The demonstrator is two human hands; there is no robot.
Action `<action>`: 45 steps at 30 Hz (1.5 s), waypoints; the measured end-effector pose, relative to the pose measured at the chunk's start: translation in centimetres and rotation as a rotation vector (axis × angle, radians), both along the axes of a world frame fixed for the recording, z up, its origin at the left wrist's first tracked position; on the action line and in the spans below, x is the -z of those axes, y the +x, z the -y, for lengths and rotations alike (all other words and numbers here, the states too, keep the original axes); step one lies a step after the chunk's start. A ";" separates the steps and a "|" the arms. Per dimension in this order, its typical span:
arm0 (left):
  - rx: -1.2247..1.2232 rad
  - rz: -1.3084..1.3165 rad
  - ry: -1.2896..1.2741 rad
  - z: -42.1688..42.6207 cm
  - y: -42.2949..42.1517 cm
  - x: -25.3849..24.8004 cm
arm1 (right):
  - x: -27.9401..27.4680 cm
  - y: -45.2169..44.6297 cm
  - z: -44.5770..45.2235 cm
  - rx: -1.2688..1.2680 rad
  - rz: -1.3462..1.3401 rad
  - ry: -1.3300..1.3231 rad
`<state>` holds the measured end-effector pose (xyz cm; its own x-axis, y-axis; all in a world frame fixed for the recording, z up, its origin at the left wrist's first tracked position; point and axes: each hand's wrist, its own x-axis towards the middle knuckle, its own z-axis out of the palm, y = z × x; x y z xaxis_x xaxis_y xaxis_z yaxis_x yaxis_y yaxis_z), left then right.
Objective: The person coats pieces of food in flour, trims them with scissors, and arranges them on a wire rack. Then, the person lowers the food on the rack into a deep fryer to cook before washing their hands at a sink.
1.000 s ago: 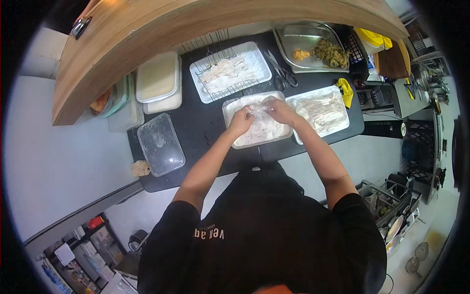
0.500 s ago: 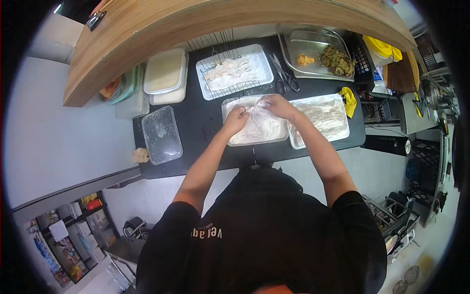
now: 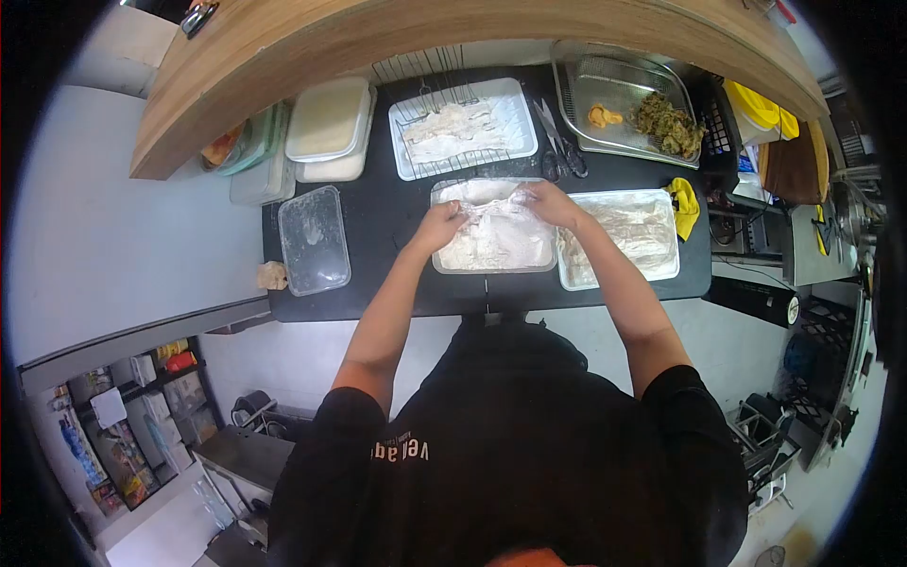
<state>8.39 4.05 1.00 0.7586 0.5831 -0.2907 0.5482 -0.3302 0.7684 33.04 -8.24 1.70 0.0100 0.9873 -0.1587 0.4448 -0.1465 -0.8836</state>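
A shallow clear container (image 3: 496, 270) of white powder like flour (image 3: 501, 241) sits on the black tabletop before me. Over its far half, a powder-coated flat piece (image 3: 493, 209) stretches between both hands; its kind cannot be made out beneath the coating. My left hand (image 3: 441, 226) pinches the piece's left end. At the other end, my right hand (image 3: 550, 202) has its fingers closed on the piece. To the right, a white tray (image 3: 564, 268) holds pale flat pieces (image 3: 619, 236). Behind the powder, another white tray (image 3: 404, 174) contains coated pieces (image 3: 455, 132) and a wire rack (image 3: 463, 163).
Scissors (image 3: 559, 142) lie behind my right hand. A perforated metal pan (image 3: 595, 80) with dark green food (image 3: 668, 123) stands back right, near a yellow cloth (image 3: 684, 208). At left are a clear lid-like container (image 3: 315, 241) and stacked tubs (image 3: 328, 123). A wooden shelf (image 3: 472, 21) overhangs the back.
My hands have moved apart, the left one leftward, and the coated piece is now drawn out between them. The whole view has shifted slightly.
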 end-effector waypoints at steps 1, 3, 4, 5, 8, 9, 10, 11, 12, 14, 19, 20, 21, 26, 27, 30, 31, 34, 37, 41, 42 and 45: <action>-0.006 -0.002 -0.005 0.0 0.0 0.4 | 1.3 0.1 -0.1 -0.009 0.075 0.000; -0.096 0.017 -0.008 0.0 0.0 1.3 | 2.8 -0.2 0.0 -0.026 0.146 -0.001; -0.102 0.014 -0.010 0.1 0.0 1.8 | 3.1 -0.8 0.1 0.025 0.233 -0.047; -0.115 0.060 0.154 0.2 0.1 2.4 | 3.3 -1.2 0.1 0.077 0.320 -0.091; -0.116 0.140 0.425 1.2 0.8 2.2 | 5.2 -2.2 -0.3 0.077 0.508 -0.092; -0.106 0.173 0.531 1.7 1.0 1.8 | 4.9 -2.4 -0.5 0.076 0.507 -0.091; -0.107 0.171 0.532 2.4 1.2 1.5 | 4.1 -2.5 -0.7 0.063 0.464 -0.120; -0.083 0.180 0.492 3.2 1.4 1.2 | 3.3 -2.7 -0.9 0.048 0.420 -0.149; -0.060 0.189 0.452 4.1 1.7 0.9 | 2.4 -2.7 -1.1 0.046 0.418 -0.150; -0.065 0.228 0.396 5.5 2.7 0.2 | 0.8 -2.5 -1.5 0.034 0.188 -0.126; -0.088 0.262 0.289 8.2 4.7 -2.2 | 0.9 -2.2 -2.2 0.110 -0.059 -0.090; -0.088 0.261 0.290 8.4 4.6 -2.0 | -0.4 -2.5 -2.4 0.141 -0.134 -0.158; -0.104 0.272 0.300 8.6 4.5 -1.6 | -0.9 -2.8 -2.4 0.142 -0.136 -0.157; -0.192 0.260 0.355 8.5 4.1 -1.1 | -3.3 -4.2 -2.3 0.330 -0.554 -0.337; -0.237 0.227 0.324 7.9 4.0 -1.0 | -3.3 -4.5 -2.3 0.328 -0.559 -0.338; -0.338 0.093 0.195 5.1 3.4 -0.6 | -3.9 -4.7 -2.6 0.241 -0.524 -0.253; -0.390 -0.006 0.089 4.3 3.1 -0.2 | -4.3 -4.3 -2.9 0.134 -0.440 -0.249; -0.363 0.065 0.189 3.7 2.5 -1.4 | -3.4 -4.0 -3.7 -0.058 -0.188 -0.158; -0.297 0.000 0.030 2.1 2.1 -2.4 | -3.4 -4.5 -4.0 -0.192 -0.061 -0.121; -0.277 0.175 -0.038 1.0 1.4 -1.7 | -2.9 -4.0 -4.2 -0.298 0.047 -0.158; -0.283 0.249 -0.019 0.8 1.3 -2.4 | -2.5 -3.7 -4.3 -0.301 0.046 -0.156; -0.160 0.137 -0.061 0.0 0.7 -4.0 | -2.2 -2.6 -3.9 -0.269 0.018 -0.154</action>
